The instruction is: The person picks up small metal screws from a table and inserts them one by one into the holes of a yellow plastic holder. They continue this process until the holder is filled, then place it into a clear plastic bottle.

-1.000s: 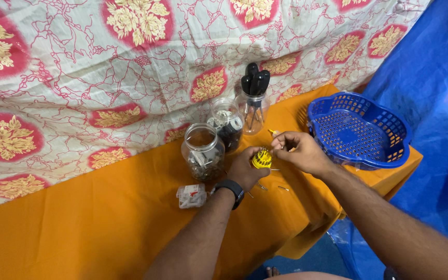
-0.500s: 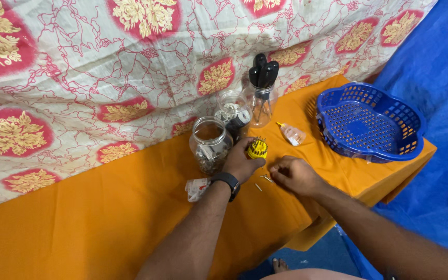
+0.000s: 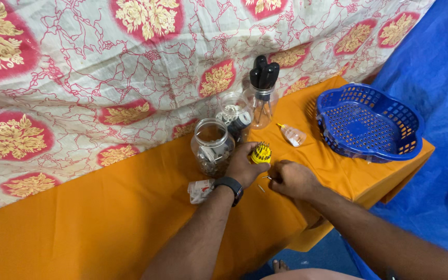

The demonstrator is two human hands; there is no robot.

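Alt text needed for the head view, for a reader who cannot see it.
Left hand grips a small yellow bit holder on an orange cloth; right hand pinches a thin metal bit. Behind: jars, blue basket.

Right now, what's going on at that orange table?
A person works at the orange cloth-covered table. The left hand, a black watch on its wrist, grips a small round yellow holder of bits. The right hand pinches a thin metal bit just beside it. Clear glass jars stand behind, and a blue plastic basket sits to the right.
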